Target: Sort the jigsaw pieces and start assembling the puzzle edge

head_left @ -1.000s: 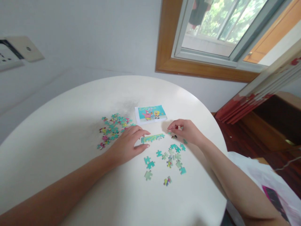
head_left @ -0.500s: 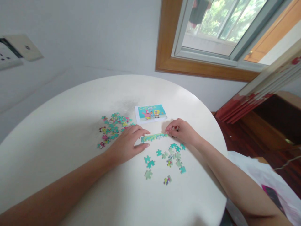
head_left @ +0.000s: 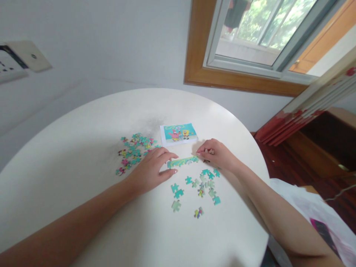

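Note:
A joined strip of jigsaw puzzle pieces [head_left: 182,162], green and yellow, lies on the white table between my two hands. At its left end my left hand [head_left: 154,167] rests with thumb and index finger apart, the index finger touching the strip's corner. My right hand [head_left: 215,154] is closed in a pinch at the strip's right end, on a small puzzle piece mostly hidden by the fingers. Nearer to me are several loose teal and pale green puzzle pieces [head_left: 179,193]. Just beyond the strip lies a reference picture [head_left: 179,134] with cartoon figures.
A pile of mixed puzzle pieces [head_left: 135,150] spreads to the left, partly behind my left hand. The round white table [head_left: 83,148] stands against a wall under a wood-framed window [head_left: 241,79]. A white plastic bag [head_left: 303,211] is beyond its right edge.
My right hand's fingertips have shifted very slightly up and away from the strip's right end. My left hand and the loose pieces stay put.

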### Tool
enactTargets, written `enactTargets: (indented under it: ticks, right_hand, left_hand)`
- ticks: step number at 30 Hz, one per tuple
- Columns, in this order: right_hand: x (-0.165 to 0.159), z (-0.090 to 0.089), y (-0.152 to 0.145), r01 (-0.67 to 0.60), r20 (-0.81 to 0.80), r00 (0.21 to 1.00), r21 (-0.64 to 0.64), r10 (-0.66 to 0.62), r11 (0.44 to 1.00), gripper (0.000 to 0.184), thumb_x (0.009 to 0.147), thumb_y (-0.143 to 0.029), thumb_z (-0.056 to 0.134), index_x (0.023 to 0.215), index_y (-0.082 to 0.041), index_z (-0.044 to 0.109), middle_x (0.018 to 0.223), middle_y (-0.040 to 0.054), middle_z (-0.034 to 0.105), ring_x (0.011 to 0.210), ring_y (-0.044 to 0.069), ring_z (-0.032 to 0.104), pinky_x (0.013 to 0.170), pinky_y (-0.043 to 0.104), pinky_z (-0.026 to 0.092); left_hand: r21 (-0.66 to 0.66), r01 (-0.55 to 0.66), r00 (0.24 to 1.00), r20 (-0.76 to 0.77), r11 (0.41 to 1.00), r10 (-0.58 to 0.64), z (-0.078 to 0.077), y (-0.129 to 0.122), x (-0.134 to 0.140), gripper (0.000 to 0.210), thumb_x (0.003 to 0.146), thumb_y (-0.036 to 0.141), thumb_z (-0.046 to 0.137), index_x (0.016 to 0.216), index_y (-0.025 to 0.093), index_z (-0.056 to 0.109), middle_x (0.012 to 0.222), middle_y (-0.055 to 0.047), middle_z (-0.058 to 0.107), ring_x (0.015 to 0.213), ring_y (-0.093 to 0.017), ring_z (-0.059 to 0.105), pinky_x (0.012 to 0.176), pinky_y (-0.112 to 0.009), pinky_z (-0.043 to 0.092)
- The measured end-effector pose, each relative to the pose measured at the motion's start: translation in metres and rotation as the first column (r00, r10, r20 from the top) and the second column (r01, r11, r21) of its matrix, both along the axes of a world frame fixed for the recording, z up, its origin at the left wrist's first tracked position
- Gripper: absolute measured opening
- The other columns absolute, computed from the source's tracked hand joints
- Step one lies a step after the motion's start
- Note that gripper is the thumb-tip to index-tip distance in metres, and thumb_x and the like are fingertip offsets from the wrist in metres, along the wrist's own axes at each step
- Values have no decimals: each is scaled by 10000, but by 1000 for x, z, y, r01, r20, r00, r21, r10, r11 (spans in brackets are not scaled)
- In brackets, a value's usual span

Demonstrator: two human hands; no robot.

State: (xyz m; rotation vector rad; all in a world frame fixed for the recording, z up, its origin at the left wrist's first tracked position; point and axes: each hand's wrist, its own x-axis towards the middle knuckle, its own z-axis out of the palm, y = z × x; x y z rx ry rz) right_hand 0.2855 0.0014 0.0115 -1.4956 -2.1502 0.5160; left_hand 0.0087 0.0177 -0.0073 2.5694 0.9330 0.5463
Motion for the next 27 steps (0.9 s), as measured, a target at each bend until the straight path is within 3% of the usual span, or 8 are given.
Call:
enactTargets:
  ticks: [6, 12, 27]
  right_hand:
    - [12, 1, 0, -171, 15, 985, 29, 170, 985, 135, 833, -252, 672, 944, -226, 744, 917, 41, 719, 883, 181, 616, 888, 358, 433]
    - [4, 2, -2, -180, 94, 980, 30, 177, 983, 144, 839, -278, 681, 962, -246, 749, 910, 39, 692, 876, 178, 596, 854, 334, 433]
    - [4, 5, -4, -194, 84, 978, 12, 193, 981, 179, 856, -294, 661, 1000, -241, 752, 938, 55, 670, 869, 178, 591, 839, 337, 446]
  left_hand:
    - [6, 6, 1000, -4, 1000, -6, -3, 1, -1, 316, 889, 354, 597, 1168, 208, 587, 1087, -66, 593, 1026, -234, 549, 963, -394, 392]
    - [8, 2, 1000, 9, 1000, -2, -3, 0, 0, 306, 890, 348, 596, 1164, 213, 590, 1079, -65, 596, 1034, -237, 550, 960, -389, 396]
    - [11, 0, 1000, 5, 1000, 0, -3, 1, -1, 317, 889, 360, 594, 1170, 213, 590, 1082, -63, 599, 1029, -235, 550, 965, -388, 392]
